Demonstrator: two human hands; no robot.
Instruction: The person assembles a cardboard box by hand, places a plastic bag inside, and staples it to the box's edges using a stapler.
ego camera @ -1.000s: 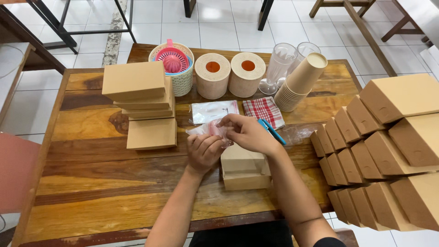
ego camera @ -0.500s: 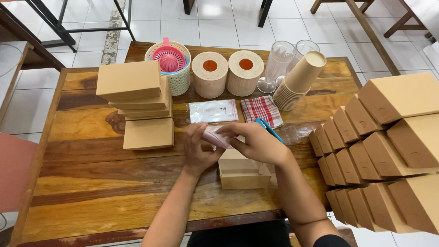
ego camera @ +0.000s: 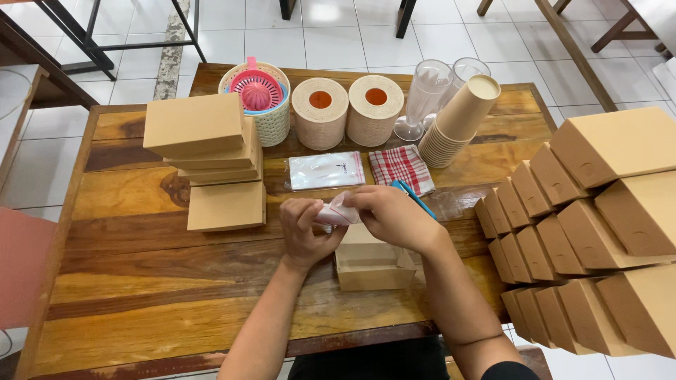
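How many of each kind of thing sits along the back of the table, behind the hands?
Paper rolls: 2
Clear glasses: 2
Paper cup stacks: 1
Woven baskets: 1
Pink juicers: 1
Total: 7

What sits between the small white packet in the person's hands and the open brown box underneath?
Nothing visible: both hands hold the small white plastic packet directly above the open brown cardboard box, with only air between.

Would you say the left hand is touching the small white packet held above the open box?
Touching. The head view shows the left hand pinching one end of the small white packet, with the right hand gripping the other end.
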